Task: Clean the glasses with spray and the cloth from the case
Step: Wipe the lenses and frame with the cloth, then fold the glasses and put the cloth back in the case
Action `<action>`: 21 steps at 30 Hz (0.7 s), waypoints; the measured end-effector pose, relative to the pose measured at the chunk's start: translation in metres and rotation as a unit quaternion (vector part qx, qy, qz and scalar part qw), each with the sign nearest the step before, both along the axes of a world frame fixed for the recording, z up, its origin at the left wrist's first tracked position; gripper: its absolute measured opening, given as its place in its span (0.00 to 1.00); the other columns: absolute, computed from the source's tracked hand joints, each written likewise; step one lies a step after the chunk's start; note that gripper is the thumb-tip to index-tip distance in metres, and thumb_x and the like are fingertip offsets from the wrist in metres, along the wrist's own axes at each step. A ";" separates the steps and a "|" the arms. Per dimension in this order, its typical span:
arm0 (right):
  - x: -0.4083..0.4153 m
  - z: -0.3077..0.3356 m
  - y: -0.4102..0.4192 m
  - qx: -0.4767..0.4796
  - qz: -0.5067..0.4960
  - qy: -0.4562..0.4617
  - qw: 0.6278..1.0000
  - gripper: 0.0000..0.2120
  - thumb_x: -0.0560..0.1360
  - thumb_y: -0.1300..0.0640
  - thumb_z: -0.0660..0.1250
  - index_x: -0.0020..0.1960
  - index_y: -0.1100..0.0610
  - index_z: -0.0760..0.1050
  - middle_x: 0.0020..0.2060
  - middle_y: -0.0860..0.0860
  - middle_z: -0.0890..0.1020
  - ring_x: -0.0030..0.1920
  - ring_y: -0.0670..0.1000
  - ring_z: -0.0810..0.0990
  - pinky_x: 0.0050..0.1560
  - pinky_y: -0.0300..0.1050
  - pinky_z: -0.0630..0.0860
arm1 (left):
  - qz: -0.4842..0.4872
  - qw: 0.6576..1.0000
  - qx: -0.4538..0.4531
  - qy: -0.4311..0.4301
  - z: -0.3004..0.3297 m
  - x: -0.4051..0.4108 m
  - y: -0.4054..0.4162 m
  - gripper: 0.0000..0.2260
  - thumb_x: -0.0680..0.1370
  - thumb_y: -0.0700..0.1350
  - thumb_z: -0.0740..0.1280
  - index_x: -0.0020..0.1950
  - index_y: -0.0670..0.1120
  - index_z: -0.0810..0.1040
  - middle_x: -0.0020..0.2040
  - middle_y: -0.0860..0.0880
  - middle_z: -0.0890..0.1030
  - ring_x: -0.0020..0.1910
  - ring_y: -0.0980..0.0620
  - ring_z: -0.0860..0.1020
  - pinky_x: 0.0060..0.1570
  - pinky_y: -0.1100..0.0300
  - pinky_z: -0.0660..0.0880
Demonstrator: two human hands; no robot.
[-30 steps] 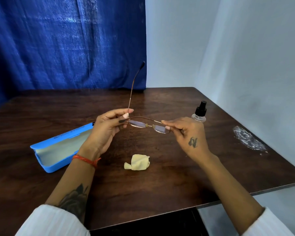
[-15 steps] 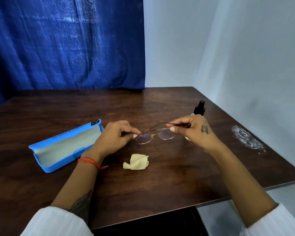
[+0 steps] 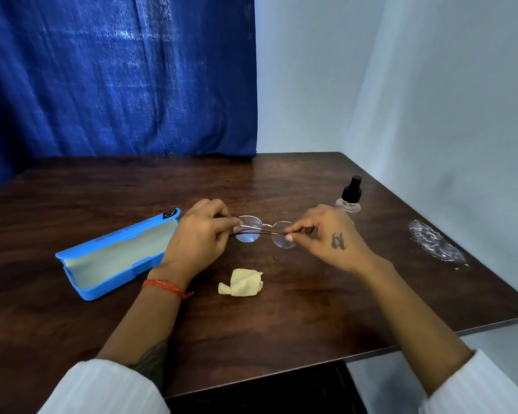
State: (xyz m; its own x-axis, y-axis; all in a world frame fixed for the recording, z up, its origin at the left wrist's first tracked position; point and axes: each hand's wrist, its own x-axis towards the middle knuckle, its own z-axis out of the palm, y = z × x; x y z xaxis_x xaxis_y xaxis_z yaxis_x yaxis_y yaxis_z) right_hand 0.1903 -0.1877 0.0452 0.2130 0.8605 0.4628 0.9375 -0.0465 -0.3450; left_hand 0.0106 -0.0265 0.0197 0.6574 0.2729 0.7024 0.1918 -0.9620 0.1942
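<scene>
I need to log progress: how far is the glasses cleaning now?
Done: blue case open, yellow cloth out on the table. In hand: left hand and right hand pinch the glasses, temples folded. Left: spray bottle stands untouched; whether wiping happened, I cannot tell.

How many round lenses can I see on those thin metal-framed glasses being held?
2: one round lens sits beside the left hand, the other round lens beside the right hand. Fingertips cover their outer edges.
</scene>
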 end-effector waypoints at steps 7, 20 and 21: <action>0.000 -0.029 0.011 0.120 -0.004 -0.246 0.962 0.01 0.68 0.62 0.74 0.40 0.58 0.83 0.33 0.50 0.81 0.35 0.53 0.77 0.34 0.43 0.76 | 0.000 0.999 0.026 0.028 -0.005 -0.005 -0.004 0.08 0.68 0.34 0.73 0.43 0.45 0.85 0.38 0.46 0.79 0.37 0.45 0.76 0.34 0.56 0.74; -0.008 -0.043 0.007 0.065 0.003 -0.325 0.943 0.05 0.63 0.61 0.77 0.32 0.55 0.81 0.29 0.50 0.79 0.30 0.52 0.77 0.29 0.41 0.71 | -0.002 0.996 0.000 0.087 -0.016 -0.012 -0.013 0.09 0.66 0.36 0.75 0.43 0.46 0.85 0.35 0.48 0.78 0.34 0.47 0.77 0.32 0.61 0.70; -0.009 -0.043 0.007 0.066 0.004 -0.320 0.945 0.05 0.62 0.61 0.77 0.33 0.55 0.82 0.29 0.50 0.79 0.29 0.52 0.77 0.29 0.41 0.71 | 0.000 0.996 -0.005 0.086 -0.017 -0.013 -0.014 0.09 0.66 0.37 0.75 0.44 0.46 0.85 0.35 0.48 0.79 0.35 0.47 0.77 0.33 0.62 0.70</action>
State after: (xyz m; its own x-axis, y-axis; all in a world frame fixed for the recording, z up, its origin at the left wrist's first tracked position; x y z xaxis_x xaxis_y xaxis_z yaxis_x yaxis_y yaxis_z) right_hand 0.1810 -0.1808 0.0026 -0.1528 0.7866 0.5982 0.9560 -0.0357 0.2912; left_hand -0.0024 -0.0401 0.0031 0.7677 0.2797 0.5765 0.2239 -0.9601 0.1676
